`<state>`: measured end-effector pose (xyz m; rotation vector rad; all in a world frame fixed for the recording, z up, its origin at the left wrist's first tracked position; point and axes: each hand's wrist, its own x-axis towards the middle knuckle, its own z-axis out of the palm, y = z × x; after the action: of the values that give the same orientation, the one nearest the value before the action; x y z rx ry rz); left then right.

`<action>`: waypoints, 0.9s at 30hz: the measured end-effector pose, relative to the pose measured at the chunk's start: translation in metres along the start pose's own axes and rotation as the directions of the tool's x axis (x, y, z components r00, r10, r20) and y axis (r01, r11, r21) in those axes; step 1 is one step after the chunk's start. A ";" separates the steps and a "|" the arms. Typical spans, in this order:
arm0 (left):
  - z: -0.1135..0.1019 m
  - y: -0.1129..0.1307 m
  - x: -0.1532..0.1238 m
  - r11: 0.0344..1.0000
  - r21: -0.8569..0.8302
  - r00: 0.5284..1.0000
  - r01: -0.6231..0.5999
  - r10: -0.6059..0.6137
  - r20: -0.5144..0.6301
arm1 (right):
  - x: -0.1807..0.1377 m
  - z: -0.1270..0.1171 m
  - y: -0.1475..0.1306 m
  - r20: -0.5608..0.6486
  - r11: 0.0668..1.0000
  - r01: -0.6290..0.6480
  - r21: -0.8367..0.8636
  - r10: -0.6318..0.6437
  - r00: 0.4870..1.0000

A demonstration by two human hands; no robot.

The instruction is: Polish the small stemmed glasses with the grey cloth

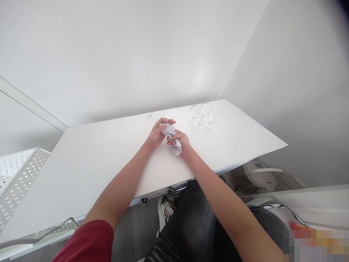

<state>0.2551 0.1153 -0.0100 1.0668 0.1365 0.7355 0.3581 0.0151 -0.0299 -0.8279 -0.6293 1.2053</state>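
A crumpled white cloth [168, 130] is held between the left hand [158, 132] and the right hand [181, 140], over the white bench [103, 160]. Past the left fingers, a glass foot and stem [149, 117] are seen; whether they are gripped cannot be told. Clear stemmed glasses [201, 118] are clustered on the bench, right of the hands.

"Where can I pass?"
"I see room along the surface [95, 163], left of the left grip [158, 131]."
"And rightward?"
"Clustered glasses [201, 118] stand in my way beyond the right grip [182, 140]; the wall [163, 54] closes off the back."
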 end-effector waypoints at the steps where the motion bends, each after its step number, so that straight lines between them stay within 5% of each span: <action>1: 0.000 -0.001 0.000 1.000 -0.003 1.000 0.008 -0.008 -0.002 | 0.000 0.002 0.003 -0.037 0.994 0.035 -0.107 -0.039 0.999; 3: 0.000 -0.003 0.000 0.999 -0.032 0.998 0.044 -0.045 -0.047 | -0.002 0.007 0.010 -0.057 0.894 0.162 -0.417 -0.203 0.977; 5: 0.000 -0.006 0.001 0.993 -0.067 0.986 0.098 -0.106 -0.129 | -0.004 0.013 0.017 0.032 0.671 0.289 -0.683 -0.368 0.929; 7: -0.001 -0.008 0.001 0.988 -0.083 0.972 0.128 -0.142 -0.189 | -0.006 0.017 0.021 0.105 0.523 0.327 -0.787 -0.409 0.906; 8: -0.002 -0.008 0.002 0.988 -0.081 0.970 0.129 -0.143 -0.196 | -0.007 0.017 0.021 0.087 0.538 0.305 -0.786 -0.391 0.916; 10: -0.003 -0.008 0.002 0.992 -0.069 0.978 0.110 -0.121 -0.173 | -0.006 0.017 0.019 -0.008 0.715 0.213 -0.666 -0.293 0.956; 12: -0.003 -0.007 0.003 0.995 -0.053 0.987 0.083 -0.089 -0.132 | -0.005 0.014 0.015 -0.083 0.910 0.121 -0.396 -0.167 0.982; 14: -0.003 -0.005 0.003 0.998 -0.034 0.993 0.062 -0.065 -0.100 | -0.003 0.011 0.010 -0.092 0.988 0.074 -0.133 -0.086 0.992; 19: 0.000 -0.004 -0.001 0.995 0.063 0.996 0.075 -0.078 0.044 | 0.004 0.001 0.000 -0.218 0.989 0.106 0.103 -0.081 0.973; 23: 0.004 -0.008 -0.005 0.980 0.167 0.959 0.105 -0.144 0.244 | 0.003 -0.008 -0.003 -0.476 0.962 0.268 0.050 -0.213 0.853; 27: 0.002 -0.012 -0.007 0.967 0.190 0.947 0.170 -0.214 0.241 | 0.001 -0.012 -0.006 -0.527 0.913 0.407 -0.018 -0.355 0.772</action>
<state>0.2568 0.1057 -0.0209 1.2806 0.0766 0.4074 0.3716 0.0128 -0.0314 -0.8476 -0.2638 0.5878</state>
